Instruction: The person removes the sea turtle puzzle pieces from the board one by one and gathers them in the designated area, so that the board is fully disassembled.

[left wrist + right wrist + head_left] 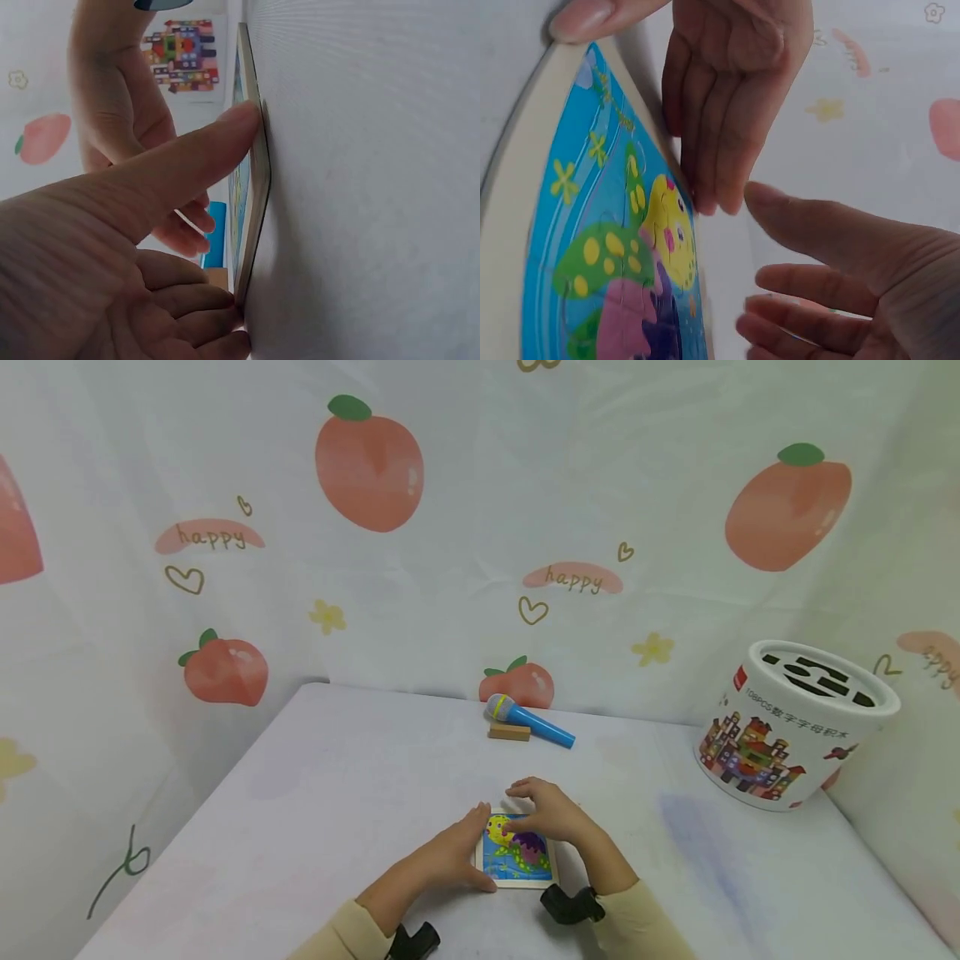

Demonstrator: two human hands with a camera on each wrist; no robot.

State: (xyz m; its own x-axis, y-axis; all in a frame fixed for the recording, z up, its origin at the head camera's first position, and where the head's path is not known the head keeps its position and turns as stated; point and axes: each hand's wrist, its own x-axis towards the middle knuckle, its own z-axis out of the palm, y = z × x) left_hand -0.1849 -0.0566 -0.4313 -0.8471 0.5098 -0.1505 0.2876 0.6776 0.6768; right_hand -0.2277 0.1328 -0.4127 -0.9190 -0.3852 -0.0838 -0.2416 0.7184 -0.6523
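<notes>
A small framed jigsaw puzzle [517,868] lies on the white table, its picture a yellow-headed turtle on blue. Its pale wooden rim shows edge-on in the left wrist view. My left hand [453,853] holds it at the left side, thumb [217,142] on the near corner and fingertips at the far end of that side. Over the far right part of the puzzle hovers my right hand [557,816], fingers loosely bent and holding nothing. In the right wrist view, the right thumb and fingers [817,289] stand apart from the picture [611,262].
Behind the hands lie a blue toy microphone [536,722] and a small wooden block [509,732]. A large white bucket [780,735] with a slotted lid stands at the back right. A fruit-printed cloth [450,568] hangs behind the table.
</notes>
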